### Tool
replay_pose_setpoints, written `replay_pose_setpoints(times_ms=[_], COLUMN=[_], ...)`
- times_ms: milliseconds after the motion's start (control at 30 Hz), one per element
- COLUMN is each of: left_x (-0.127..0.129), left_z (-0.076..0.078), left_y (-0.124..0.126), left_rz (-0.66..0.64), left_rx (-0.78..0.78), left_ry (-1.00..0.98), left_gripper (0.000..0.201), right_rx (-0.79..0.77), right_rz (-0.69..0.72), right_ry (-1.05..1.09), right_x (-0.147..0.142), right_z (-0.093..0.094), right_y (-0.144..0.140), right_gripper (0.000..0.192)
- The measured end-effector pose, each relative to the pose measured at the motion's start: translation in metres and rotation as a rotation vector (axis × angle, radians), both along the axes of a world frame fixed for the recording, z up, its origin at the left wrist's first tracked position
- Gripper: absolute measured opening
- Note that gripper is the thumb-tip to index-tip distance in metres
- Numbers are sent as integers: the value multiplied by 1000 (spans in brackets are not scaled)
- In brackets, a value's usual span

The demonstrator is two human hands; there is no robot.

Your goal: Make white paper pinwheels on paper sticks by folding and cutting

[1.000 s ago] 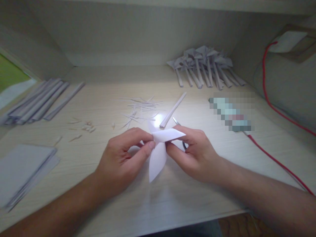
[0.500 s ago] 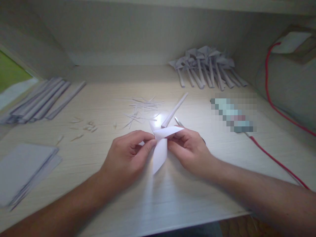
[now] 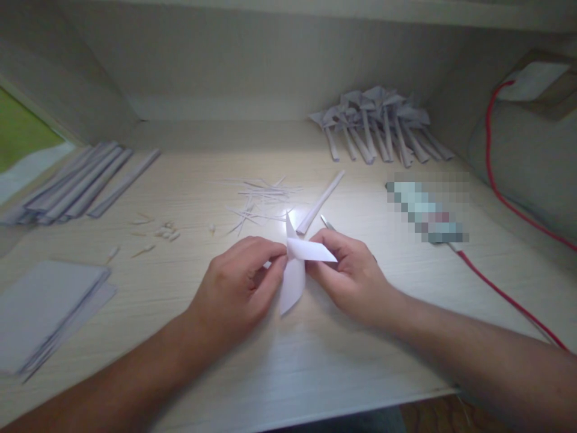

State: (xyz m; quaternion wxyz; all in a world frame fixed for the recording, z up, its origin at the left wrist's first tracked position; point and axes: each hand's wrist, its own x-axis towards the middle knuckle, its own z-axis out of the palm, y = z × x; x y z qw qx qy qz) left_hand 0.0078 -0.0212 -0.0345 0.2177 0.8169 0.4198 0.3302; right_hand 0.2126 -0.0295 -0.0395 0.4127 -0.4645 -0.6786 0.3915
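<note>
- Head camera view: a white paper piece with several curved blades [image 3: 294,282] sits between two bare hands, above the near middle of a pale tabletop [image 3: 216,385].
- Left hand [image 3: 241,279]: thumb and forefinger pinch closed on the paper's left side, close to where the blades meet; the other fingers curl beneath.
- Right hand [image 3: 354,270]: partly open at the paper's other side, thumb and forefinger apart with a blade jutting between them. Its fingertips are hidden, so how firmly it grips cannot be told.
- Good handling, by the look of it, calls for a steady left pinch near the centre, light enough to leave the curves rounded, not creased.
- The right fingers would do best working from behind, clear of the jutting blade, which a careless squeeze could flatten.
- Just beyond the paper lies a single rolled paper tube [image 3: 321,203], next to a pile of thin paper slivers [image 3: 264,192]. Keeping the blades clear of both would guard against snags.
</note>
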Motion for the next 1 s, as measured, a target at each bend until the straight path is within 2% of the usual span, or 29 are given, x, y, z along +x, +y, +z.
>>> replay_pose_setpoints(times_ms=[133,367,533,800,1000], left_x=[1,-1,-3,-4,-3], left_z=[7,15,18,18,15], left_y=[0,-1,-3,-3,-2], left_rz=[-68,-104,-28,-100,-114], left_rx=[52,135,137,175,266], left_ry=[-7,-31,-83,-76,-43], left_gripper=[14,16,8,12,15], right_rx=[46,177,156,144,150], right_rz=[17,95,131,121,102], right_ry=[19,-10,-33,-57,-25], right_x=[3,7,9,8,7], right_z=[6,13,17,18,14], right_y=[-1,-5,-5,-6,-8], right_gripper=[6,15,14,11,11])
